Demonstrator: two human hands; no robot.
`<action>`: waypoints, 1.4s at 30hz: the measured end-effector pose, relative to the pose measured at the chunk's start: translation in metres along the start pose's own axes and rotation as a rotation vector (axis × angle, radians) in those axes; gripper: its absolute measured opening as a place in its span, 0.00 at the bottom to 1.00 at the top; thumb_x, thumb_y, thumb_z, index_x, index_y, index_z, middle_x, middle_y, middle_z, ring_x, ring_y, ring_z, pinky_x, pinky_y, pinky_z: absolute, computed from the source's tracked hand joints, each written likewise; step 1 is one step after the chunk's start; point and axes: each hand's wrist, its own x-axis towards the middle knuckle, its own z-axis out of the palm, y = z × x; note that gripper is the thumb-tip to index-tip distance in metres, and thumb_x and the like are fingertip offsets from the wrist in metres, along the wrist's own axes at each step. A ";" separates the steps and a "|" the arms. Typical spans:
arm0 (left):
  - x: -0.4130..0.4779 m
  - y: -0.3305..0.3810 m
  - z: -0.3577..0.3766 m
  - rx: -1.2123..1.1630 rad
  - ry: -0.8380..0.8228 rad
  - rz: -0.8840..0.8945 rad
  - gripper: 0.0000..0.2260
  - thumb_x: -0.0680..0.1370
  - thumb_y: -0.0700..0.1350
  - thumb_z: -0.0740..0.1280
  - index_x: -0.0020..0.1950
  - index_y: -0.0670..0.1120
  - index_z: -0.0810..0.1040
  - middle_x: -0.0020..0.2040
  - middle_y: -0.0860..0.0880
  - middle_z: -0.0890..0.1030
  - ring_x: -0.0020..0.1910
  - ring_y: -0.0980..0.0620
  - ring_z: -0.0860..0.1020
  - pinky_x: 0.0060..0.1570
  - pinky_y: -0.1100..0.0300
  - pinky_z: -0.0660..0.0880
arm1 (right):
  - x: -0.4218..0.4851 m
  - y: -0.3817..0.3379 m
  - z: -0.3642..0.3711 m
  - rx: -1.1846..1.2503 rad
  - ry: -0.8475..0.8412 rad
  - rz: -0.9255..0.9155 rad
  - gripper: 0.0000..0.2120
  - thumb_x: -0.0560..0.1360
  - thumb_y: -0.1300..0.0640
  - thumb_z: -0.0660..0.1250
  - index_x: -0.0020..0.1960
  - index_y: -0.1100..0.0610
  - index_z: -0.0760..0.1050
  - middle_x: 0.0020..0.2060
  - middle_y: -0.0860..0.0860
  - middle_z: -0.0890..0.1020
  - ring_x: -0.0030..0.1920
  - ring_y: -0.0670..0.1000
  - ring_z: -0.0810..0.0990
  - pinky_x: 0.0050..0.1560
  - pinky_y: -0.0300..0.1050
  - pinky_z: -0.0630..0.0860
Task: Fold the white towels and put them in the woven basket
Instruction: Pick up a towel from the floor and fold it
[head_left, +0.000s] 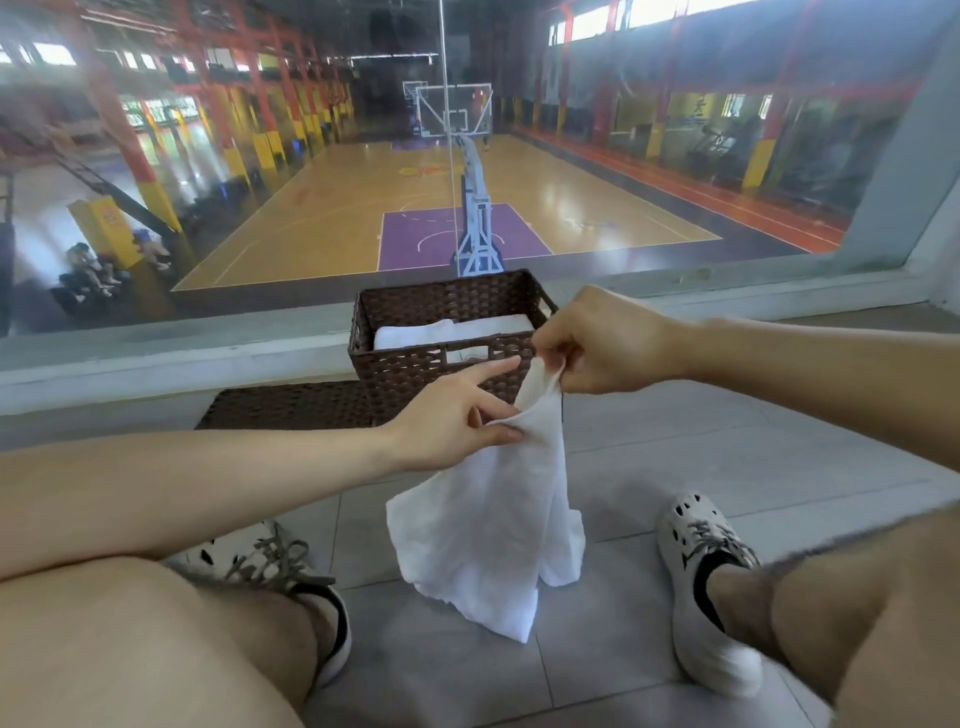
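Observation:
A white towel (493, 525) hangs unfolded in front of me, its lower corners near the floor tiles. My right hand (605, 340) pinches its top corner, fingers curled round the cloth. My left hand (457, 418) pinches the towel's edge just below, between thumb and lower fingers, with the index finger stretched out. Behind both hands stands the dark brown woven basket (415, 374) on the floor. Folded white towels (415, 332) lie inside it.
A flat woven lid or mat (285, 405) lies left of the basket. A low concrete ledge (171, 364) and a glass pane run behind. My knees and shoes (706, 587) flank the towel on the grey tiled floor.

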 end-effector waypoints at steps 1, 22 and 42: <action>0.005 0.004 0.005 -0.029 0.024 0.016 0.07 0.80 0.52 0.77 0.51 0.67 0.88 0.82 0.59 0.67 0.33 0.61 0.79 0.42 0.71 0.72 | -0.003 0.003 0.001 -0.009 -0.007 0.005 0.16 0.66 0.65 0.72 0.33 0.46 0.70 0.26 0.44 0.74 0.28 0.45 0.73 0.32 0.41 0.71; 0.046 -0.019 0.025 0.315 -0.070 -0.061 0.32 0.74 0.71 0.73 0.66 0.48 0.87 0.66 0.55 0.82 0.63 0.56 0.80 0.65 0.51 0.78 | -0.044 0.040 -0.009 0.014 0.143 0.261 0.07 0.69 0.64 0.71 0.43 0.55 0.86 0.33 0.46 0.84 0.36 0.48 0.80 0.43 0.39 0.77; 0.045 -0.023 -0.008 0.076 0.181 -0.158 0.22 0.74 0.48 0.80 0.28 0.44 0.72 0.28 0.44 0.72 0.29 0.55 0.67 0.33 0.59 0.64 | -0.040 0.073 0.003 -0.135 -0.371 0.712 0.05 0.68 0.57 0.72 0.37 0.58 0.81 0.37 0.56 0.85 0.40 0.58 0.83 0.36 0.43 0.75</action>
